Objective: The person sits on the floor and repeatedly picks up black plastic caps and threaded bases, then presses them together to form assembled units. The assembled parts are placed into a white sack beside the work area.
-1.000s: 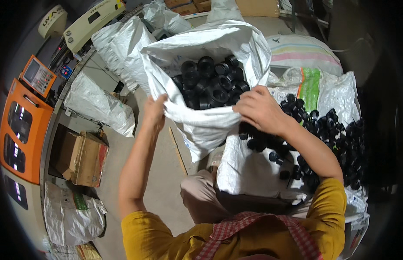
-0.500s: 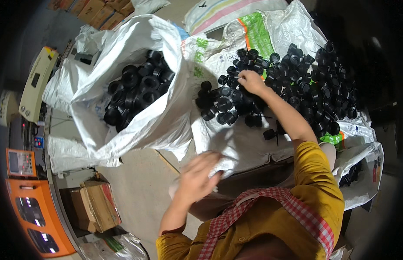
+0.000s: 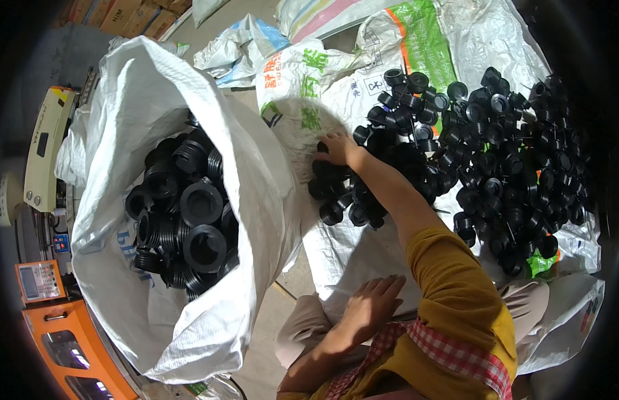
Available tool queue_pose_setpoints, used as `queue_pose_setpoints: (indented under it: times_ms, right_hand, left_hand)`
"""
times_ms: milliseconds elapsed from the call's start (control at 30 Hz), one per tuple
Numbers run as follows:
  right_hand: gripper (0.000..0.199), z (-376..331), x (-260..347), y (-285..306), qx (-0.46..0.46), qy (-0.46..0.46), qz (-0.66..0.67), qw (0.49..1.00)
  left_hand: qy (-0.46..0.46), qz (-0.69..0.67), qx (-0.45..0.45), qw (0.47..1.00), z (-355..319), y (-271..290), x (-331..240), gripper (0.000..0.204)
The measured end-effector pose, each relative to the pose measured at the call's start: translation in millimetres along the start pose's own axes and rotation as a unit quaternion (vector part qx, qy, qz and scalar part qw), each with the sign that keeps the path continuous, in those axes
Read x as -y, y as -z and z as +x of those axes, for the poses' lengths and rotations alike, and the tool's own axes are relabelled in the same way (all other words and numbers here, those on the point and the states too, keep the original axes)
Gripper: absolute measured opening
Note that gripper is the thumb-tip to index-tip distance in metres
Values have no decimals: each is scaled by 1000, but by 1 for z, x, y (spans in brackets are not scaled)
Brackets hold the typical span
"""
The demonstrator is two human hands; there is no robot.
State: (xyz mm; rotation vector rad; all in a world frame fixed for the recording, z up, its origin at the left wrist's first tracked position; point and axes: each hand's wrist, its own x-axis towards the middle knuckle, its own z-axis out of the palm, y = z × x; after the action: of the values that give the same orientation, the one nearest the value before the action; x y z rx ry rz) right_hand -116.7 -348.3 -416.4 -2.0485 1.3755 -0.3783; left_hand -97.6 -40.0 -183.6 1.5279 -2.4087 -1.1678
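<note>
Surface (image 3: 363,257): covered in white sacking with a green-and-orange band; I see it across the middle and right of my view, in front of the seated person.
Open sack (image 3: 264,163): white, its wide mouth tipped toward my camera, standing at the left just beside the surface.
Heap of black caps (image 3: 513,177): loose on the sacking, thickest at the right, with a cluster running left beneath the right forearm.
Larger black parts (image 3: 203,203): piled inside the open sack; I make out ribbed sides and some round central openings.
Right hand (image 3: 337,148): fingers down at the heap's left end, touching a cap; from here I cannot tell whether they grasp it.
Left hand (image 3: 373,307): released, fingers extended, back upward, low near the person's lap.
Touched cap (image 3: 321,147): black, partly hidden at the right hand's fingertips.
</note>
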Motion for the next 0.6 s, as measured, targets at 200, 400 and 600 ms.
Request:
queue_pose_setpoints:
  times_ms: [200,400,600]
  right_hand:
    - [73,-67,-56,-13,334,38,184,924]
    - [35,-193,-15,54,398,205,-47,893]
    - [25,-50,-121,173,-324,0,-53,945]
  left_hand:
    - [5,7,-3,1000,5,6,3,45]
    - [-36,0,1,999,8,8,-9,49]
    - [-4,21,44,999,17,9,-12,49]
